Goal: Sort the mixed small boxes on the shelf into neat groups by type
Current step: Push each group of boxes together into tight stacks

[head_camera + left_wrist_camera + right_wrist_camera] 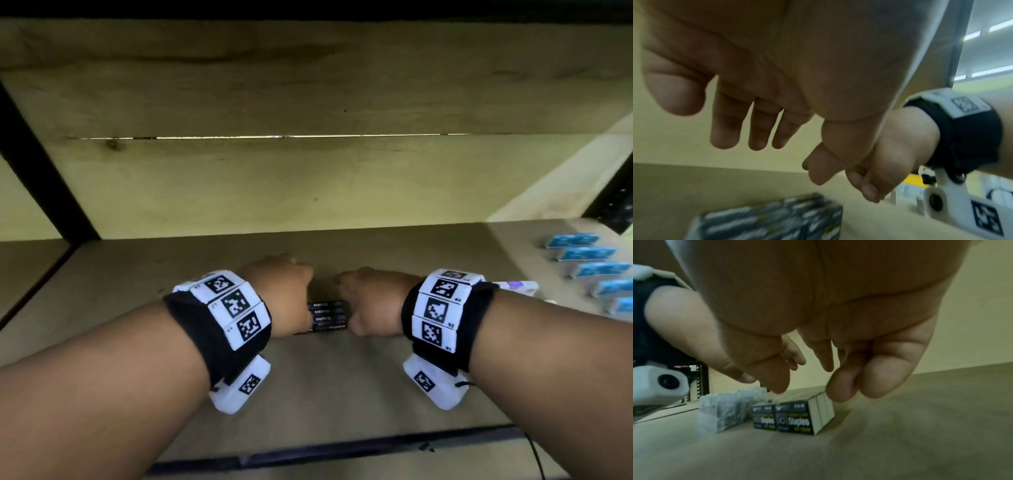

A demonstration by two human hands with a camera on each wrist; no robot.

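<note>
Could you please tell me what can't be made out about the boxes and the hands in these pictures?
- Head view: both hands, left hand and right hand, cover the ends of the black staples boxes; their count is unclear.
- Left wrist view: those boxes are blurred, print unreadable.
- Right wrist view: the clear boxes are blurred, contents uncertain.
- Head view: the blue boxes run off the right edge; labels too small.

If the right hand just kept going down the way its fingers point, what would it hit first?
Most likely the black staples boxes. In the right wrist view the right hand hangs just above them, fingertips near the far top edge. Contact is unclear.
</note>
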